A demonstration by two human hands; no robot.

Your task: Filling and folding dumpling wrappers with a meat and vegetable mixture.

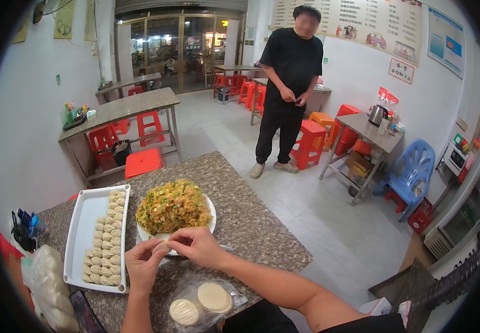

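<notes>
A folded dumpling is pinched between my two hands, just over the near edge of a plate. My left hand grips its left side with thumb and fingertips. The fingertips of my right hand press on its right edge. Behind them a white plate bears a tall heap of chopped filling. To the left, a white plastic tray holds rows of shaped dumplings along its right side. Two stacks of round dough wrappers lie on clear plastic near me.
A dark phone and a plastic bag of white goods lie at the left of the stone-topped table. Beyond it stand a person in black, red stools, other tables and a blue chair.
</notes>
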